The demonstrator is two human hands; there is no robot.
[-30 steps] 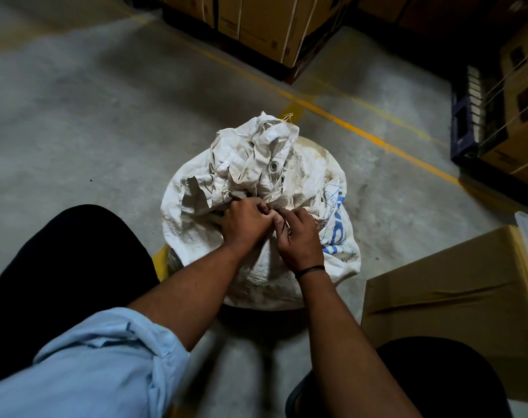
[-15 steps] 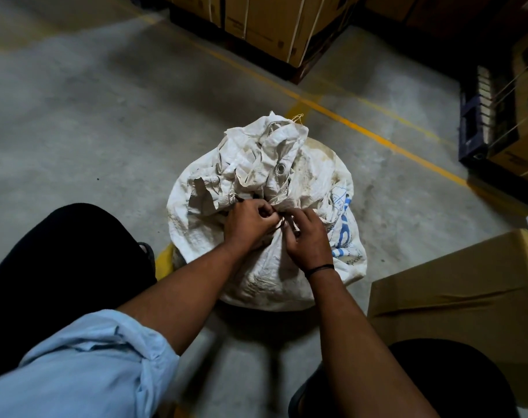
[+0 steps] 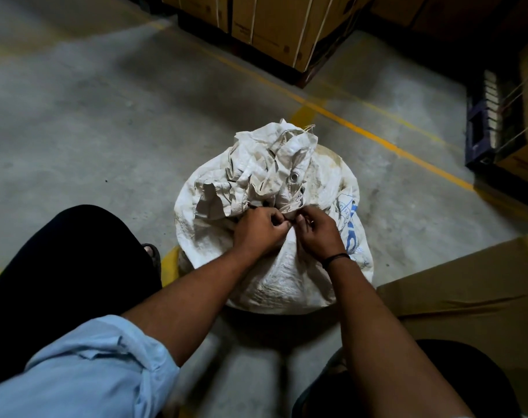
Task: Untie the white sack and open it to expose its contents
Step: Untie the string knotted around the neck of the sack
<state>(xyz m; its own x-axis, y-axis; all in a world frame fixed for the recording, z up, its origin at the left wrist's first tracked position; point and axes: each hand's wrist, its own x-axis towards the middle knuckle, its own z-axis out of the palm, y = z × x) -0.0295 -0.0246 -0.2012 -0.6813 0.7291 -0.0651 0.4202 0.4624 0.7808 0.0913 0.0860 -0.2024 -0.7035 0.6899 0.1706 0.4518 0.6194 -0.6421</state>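
Observation:
A dirty white woven sack (image 3: pixel 287 276) with blue print on its right side stands on the concrete floor between my knees. Its crumpled neck (image 3: pixel 268 173) is bunched up and folds over toward the back, with a metal eyelet showing. My left hand (image 3: pixel 256 229) and my right hand (image 3: pixel 318 230) meet at the tie on the near side of the neck. Both pinch the tie or the cloth there with closed fingers. The knot itself is hidden under my fingers. Nothing of the contents shows.
A brown cardboard box (image 3: pixel 467 297) lies at my right, close to the sack. Strapped cartons on a pallet (image 3: pixel 275 25) stand at the back, and more cartons with a blue crate (image 3: pixel 482 125) at the far right. Yellow lines (image 3: pixel 377 140) cross the floor.
My hands have stayed at the tie, with the fingers shifting slightly. The view has drifted, so the sack sits a little more to the right in frame.

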